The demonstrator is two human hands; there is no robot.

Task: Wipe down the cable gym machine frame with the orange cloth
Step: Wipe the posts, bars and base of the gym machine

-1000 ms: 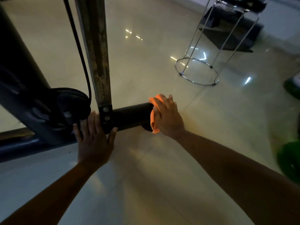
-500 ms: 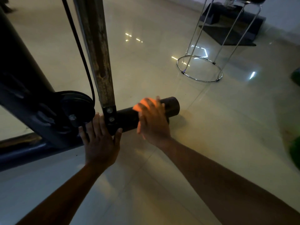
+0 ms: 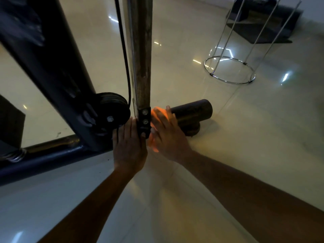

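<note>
Low on the cable machine frame (image 3: pixel 52 71), right where the upright post (image 3: pixel 142 55) bolts into a small black bracket (image 3: pixel 144 120) on the bottom tube (image 3: pixel 192 112). Right hand (image 3: pixel 169 135) laid over the tube just beside the bracket, fingers fairly straight and spread, pressing the orange cloth (image 3: pixel 155 113) flat against the metal rather than gripping it. Cloth mostly hidden beneath the palm, showing only as a bright strip above the fingers and another along the hand's left edge; somewhat blurred. Left hand (image 3: pixel 128 146) flat and relaxed on the other side of the bracket, fingers extended upward against the frame, thumb tip resting on the bracket's lower edge, holding nothing. Both hands nearly touching across the bracket.

Just left of the post, a black pulley wheel (image 3: pixel 114 111) with a dark cable (image 3: pixel 123 50) running up from it, mounted on a thick slanted black beam. Farther left, a horizontal floor bar (image 3: pixel 50 149) of the frame meeting that beam. Free end of the tube sticking out to the right beyond the right hand, with a round foot under it on the glossy pale floor (image 3: pixel 228 155). Well apart at upper right, a chrome stool base (image 3: pixel 229 70) with a ring on the floor and thin legs rising out of view, and a dark mat (image 3: pixel 263 32) behind it.
</note>
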